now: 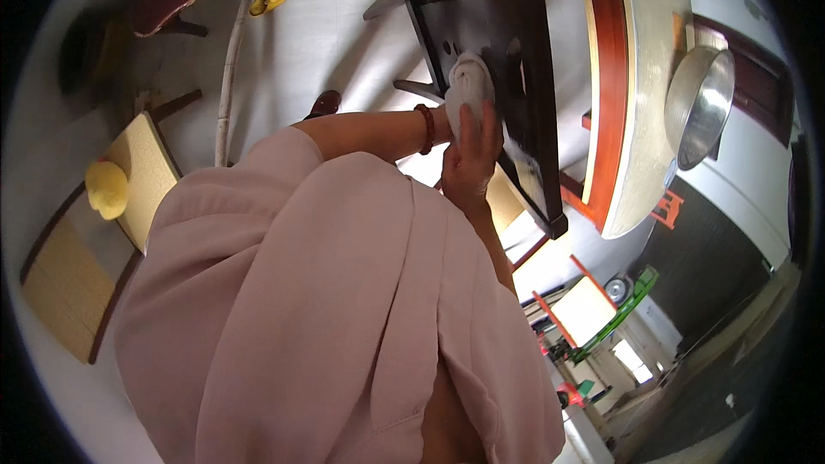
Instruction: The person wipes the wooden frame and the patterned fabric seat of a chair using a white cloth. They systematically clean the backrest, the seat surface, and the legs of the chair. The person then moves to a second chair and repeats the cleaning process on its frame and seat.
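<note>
A bunched white cloth point(472, 77) lies against a dark wooden piece of furniture point(538, 103) with oval openings. My right hand point(474, 164) reaches up from below, its fingers on the near end of the cloth. My left hand point(445, 124), with a dark red bead bracelet point(425, 129) on its wrist, comes from the left to the same end. Cloth and right fingers hide most of the left hand, so its fingers cannot be made out.
A pale-topped table point(651, 77) with a red-brown edge holds a metal basin point(706, 106) at right. A wooden chair point(145, 174) bears a yellow object point(106, 190) at left. A pole point(229, 77) and yellow shoes point(269, 0) are at upper left; a dark shoe point(327, 103) is near my left arm.
</note>
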Action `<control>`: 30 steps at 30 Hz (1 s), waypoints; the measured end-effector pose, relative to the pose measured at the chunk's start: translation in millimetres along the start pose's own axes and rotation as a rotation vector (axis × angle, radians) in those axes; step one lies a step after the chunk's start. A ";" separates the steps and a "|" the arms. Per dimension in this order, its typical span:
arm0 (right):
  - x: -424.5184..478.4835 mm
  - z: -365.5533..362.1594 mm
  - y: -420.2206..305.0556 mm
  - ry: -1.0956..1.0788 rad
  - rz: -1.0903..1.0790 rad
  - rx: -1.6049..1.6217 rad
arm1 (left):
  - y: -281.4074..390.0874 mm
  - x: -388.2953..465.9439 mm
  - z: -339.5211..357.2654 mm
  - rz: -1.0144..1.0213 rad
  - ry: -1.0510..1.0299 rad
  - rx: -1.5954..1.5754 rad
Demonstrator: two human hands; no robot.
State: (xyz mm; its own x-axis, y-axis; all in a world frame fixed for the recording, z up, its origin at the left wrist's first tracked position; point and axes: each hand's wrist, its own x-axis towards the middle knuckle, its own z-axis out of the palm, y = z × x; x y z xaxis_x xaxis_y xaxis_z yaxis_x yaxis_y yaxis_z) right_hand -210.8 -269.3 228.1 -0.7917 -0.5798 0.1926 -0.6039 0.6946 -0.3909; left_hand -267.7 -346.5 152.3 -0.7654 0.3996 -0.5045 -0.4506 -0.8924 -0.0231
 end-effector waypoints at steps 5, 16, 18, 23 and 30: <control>24.6 -6.2 -17.5 0.140 -0.005 0.200 | 28.1 -14.7 32.6 0.223 0.184 -0.053; -8.8 11.8 -4.8 0.269 0.085 0.264 | 19.7 22.5 -27.7 0.141 -0.543 0.098; -28.3 14.4 7.8 0.313 0.160 0.253 | -13.6 17.9 -12.0 0.159 -0.177 0.213; -60.7 6.7 10.7 0.357 0.290 0.267 | -39.0 44.6 -55.9 0.551 -0.437 1.301; -83.0 4.7 1.1 0.488 0.363 0.484 | -16.9 -12.9 -24.5 -0.065 -0.396 0.897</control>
State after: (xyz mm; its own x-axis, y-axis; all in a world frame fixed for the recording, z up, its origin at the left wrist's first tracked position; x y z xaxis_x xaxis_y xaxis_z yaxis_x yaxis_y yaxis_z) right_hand -145.3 -222.5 207.4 -0.9511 -0.0202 0.3083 -0.2801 0.4771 -0.8330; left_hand -238.9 -341.7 138.0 -0.7514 0.6302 -0.1955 -0.5536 -0.4410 0.7064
